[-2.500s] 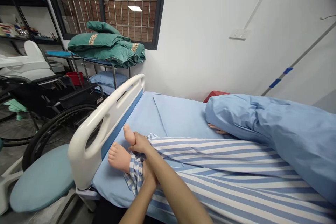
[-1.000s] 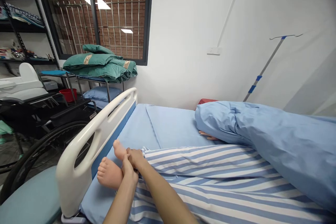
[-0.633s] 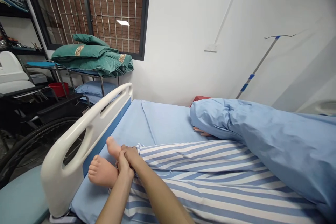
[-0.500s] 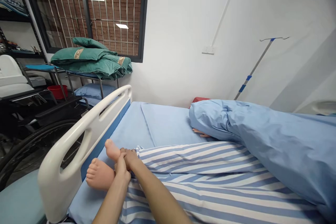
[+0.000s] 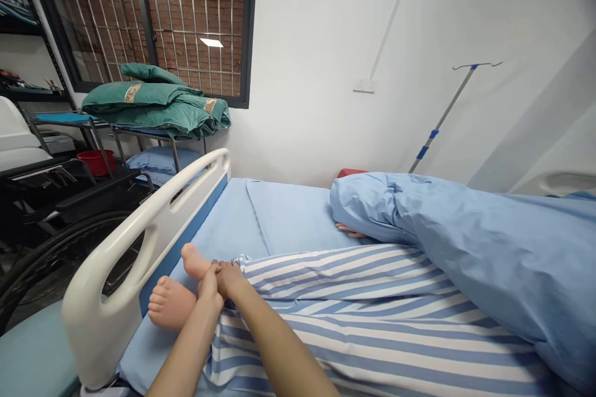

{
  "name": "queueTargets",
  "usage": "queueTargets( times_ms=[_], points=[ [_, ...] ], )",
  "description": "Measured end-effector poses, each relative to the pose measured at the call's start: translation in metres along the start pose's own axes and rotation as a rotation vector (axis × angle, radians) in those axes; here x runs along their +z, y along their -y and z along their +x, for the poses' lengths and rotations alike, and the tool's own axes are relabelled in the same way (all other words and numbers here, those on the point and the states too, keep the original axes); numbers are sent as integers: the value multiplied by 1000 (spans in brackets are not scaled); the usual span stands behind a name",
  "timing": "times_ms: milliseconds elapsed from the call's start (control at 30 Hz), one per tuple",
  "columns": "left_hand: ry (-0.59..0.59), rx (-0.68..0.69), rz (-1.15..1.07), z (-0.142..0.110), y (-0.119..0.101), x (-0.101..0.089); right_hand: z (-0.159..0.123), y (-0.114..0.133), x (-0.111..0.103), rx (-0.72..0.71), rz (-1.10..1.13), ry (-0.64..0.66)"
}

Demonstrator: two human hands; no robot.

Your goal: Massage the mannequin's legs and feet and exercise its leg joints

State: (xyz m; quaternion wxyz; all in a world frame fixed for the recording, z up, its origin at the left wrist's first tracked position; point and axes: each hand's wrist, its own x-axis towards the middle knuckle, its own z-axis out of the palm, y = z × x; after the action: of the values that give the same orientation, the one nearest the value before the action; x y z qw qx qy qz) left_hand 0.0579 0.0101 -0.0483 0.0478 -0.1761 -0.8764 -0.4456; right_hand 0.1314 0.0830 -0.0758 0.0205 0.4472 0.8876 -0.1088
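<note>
A manikin with smooth, plastic-looking feet lies on the bed in blue-and-white striped trousers (image 5: 335, 329). My left hand (image 5: 209, 285) is closed around the ankle of the far foot (image 5: 193, 260), close to the heel. Right beside it, my right hand (image 5: 228, 278) wraps the same ankle at the trouser cuff, its fingers partly hidden. The near foot (image 5: 171, 304) rests on the blue sheet (image 5: 288, 211), just left of my left forearm. A bunched blue quilt (image 5: 456, 223) covers the upper body, and a manikin hand (image 5: 350, 231) peeks out under its edge.
The white footboard (image 5: 105, 260) rises beyond the feet on the left. A wheelchair (image 5: 60, 217) stands past it. Folded green quilts (image 5: 153, 105) lie on a stool by the barred window. An IV pole (image 5: 442, 121) leans behind the bed.
The whole view has shifted slightly, so everything sits a little further left. Both hands keep their hold on the far ankle, with little movement of the feet.
</note>
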Motion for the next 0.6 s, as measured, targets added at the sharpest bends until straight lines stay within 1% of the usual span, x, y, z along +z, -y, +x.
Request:
queueTargets(
  times_ms=[67,133,233,333,433,500,533,567,600],
  points=[
    [-2,33,43,0,1,1,0,1,-1,4,4,5],
    [5,33,59,0,0,0,-1,1,-2,10,6,6],
    [-7,14,-3,-1,0,1,-2,2,-2,19,6,-3],
    [-27,42,-43,-1,4,6,-2,2,0,25,2,-7],
    [-63,60,51,2,8,8,2,1,3,36,-4,1],
    [-62,28,73,2,6,6,7,-1,3,44,-4,25],
    [-20,7,49,1,3,4,10,-3,4,49,-1,40],
    [75,-10,-1,0,-2,2,13,-4,3,56,3,56],
    [202,-22,-67,-2,-8,0,17,-5,2,66,9,68]
  ],
)
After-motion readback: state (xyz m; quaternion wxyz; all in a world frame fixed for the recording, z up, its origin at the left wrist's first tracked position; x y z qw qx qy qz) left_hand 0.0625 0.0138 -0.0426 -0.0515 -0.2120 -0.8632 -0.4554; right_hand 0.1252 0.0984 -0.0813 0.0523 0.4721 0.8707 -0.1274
